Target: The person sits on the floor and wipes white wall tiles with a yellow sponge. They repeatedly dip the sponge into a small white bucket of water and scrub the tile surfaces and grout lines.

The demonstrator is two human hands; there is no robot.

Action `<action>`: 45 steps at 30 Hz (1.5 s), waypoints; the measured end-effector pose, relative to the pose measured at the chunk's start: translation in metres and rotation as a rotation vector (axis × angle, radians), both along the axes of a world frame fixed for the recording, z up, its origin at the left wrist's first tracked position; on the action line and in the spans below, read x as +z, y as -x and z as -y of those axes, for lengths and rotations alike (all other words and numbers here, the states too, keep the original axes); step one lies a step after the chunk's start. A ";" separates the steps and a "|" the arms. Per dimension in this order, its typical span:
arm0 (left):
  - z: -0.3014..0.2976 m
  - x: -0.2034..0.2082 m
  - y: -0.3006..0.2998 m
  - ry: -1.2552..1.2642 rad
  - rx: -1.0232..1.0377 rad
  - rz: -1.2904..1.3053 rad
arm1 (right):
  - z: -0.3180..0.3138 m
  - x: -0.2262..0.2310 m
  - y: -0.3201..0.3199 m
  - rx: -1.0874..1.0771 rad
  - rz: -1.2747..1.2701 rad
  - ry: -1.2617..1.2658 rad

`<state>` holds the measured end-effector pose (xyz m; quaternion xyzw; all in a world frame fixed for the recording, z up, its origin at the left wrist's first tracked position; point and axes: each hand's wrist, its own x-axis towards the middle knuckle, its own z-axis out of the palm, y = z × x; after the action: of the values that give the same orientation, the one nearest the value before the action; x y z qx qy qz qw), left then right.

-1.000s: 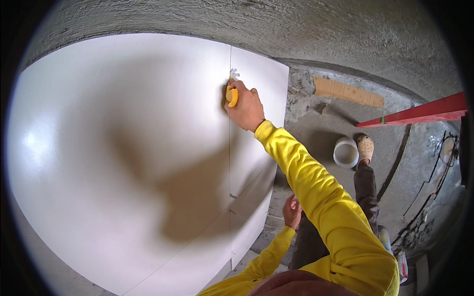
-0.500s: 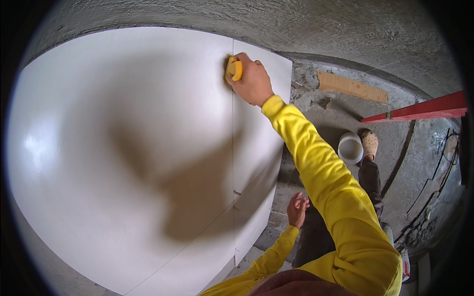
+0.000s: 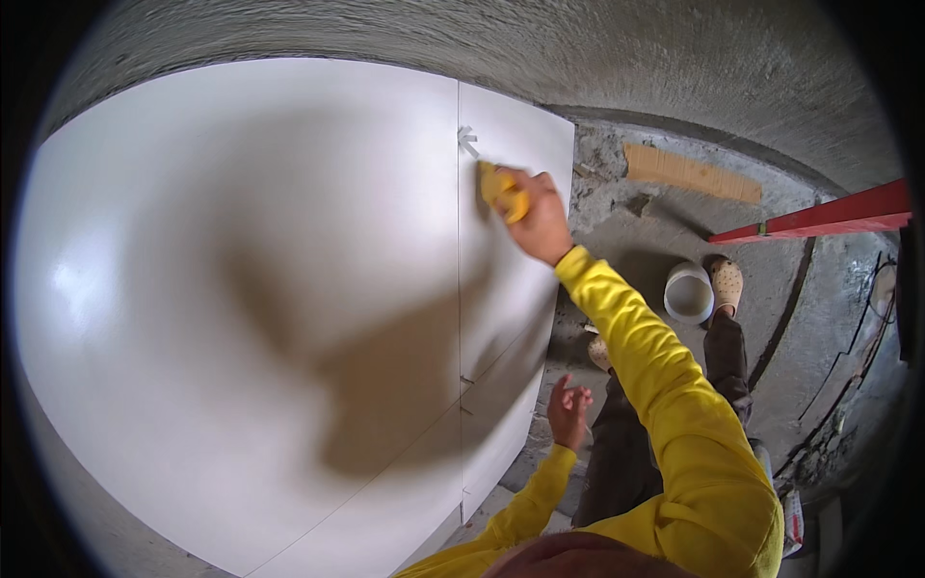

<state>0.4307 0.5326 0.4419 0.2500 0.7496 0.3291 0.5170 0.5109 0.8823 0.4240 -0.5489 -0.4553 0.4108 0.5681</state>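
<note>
My right hand [image 3: 538,214] is closed around a yellow scraper [image 3: 503,191], partly blurred, at the right-hand white tile panel. Up and left of it, streaks of pale grey paste [image 3: 467,141] lie across and beside the upright joint [image 3: 460,241]. Large glossy white tiles [image 3: 154,366] fill the left and middle of the view, with my shadow over them. Low down beside the tiles' right edge, my left hand [image 3: 568,412] hangs empty, its fingers loosely curled and apart. Small thin pieces [image 3: 466,380] stick out of the joint near its lower crossing.
A white bucket [image 3: 689,293] stands on the rough concrete floor beside my shoe [image 3: 727,283]. Beyond it lie a strip of cardboard [image 3: 692,173] and a red beam [image 3: 819,217] slanting in from the right. A rough grey wall [image 3: 597,48] runs behind the tiles.
My right hand has moved down and right with the scraper, off the upper joint, and the grey paste streaks now show there. My left hand has shifted slightly left.
</note>
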 end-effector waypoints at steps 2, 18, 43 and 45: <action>-0.044 0.012 0.001 -0.059 -0.058 -0.054 | -0.008 -0.029 -0.015 -0.074 -0.588 0.109; -0.395 0.073 -0.030 -0.381 -0.796 -1.068 | -0.066 -0.056 -0.018 -0.026 -1.095 -0.007; -0.468 0.098 -0.020 -0.786 -1.543 -2.286 | -0.069 -0.029 0.021 -0.023 -0.474 -0.097; -0.467 0.098 -0.023 -0.742 -1.532 -2.294 | -0.063 -0.023 0.019 -0.006 -0.534 -0.050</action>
<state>0.4535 0.9997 0.5400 0.8280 0.3003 -0.2336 -0.4119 0.4919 0.9455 0.4014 -0.4084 -0.2975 0.5279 0.6826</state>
